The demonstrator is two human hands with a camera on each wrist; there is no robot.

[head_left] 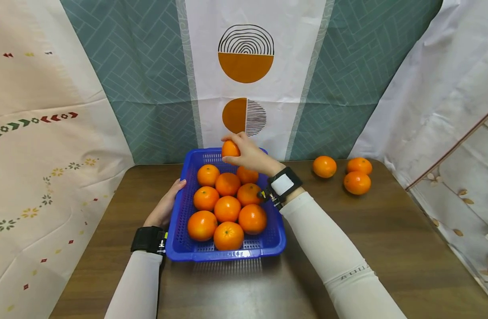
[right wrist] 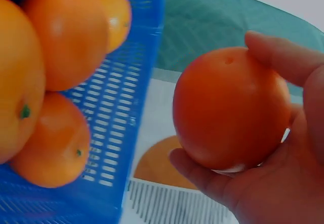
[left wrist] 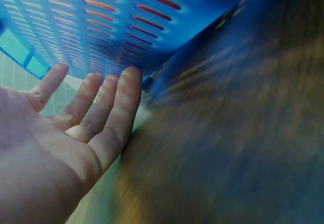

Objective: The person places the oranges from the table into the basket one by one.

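My right hand (head_left: 253, 155) grips an orange (head_left: 230, 149) above the far end of a blue plastic basket (head_left: 226, 255). In the right wrist view, thumb and fingers curl round this orange (right wrist: 228, 107), apart from the basket wall (right wrist: 144, 77). Several oranges (head_left: 227, 208) lie in the basket; one at the far right (head_left: 247, 174) is partly hidden by my right hand and wrist. On the left, my left hand (head_left: 166, 206) rests at the basket's long side. Its fingers (left wrist: 124, 102) are nearly straight beside the slotted wall (left wrist: 76, 11) in the left wrist view.
Three loose oranges lie on the wooden table (head_left: 387, 239) to the right: a single orange (head_left: 324, 166) and a pair, one orange (head_left: 359, 165) behind another orange (head_left: 357, 183). A patterned cloth (head_left: 156, 88) hangs along the table's back edge, close behind the basket.
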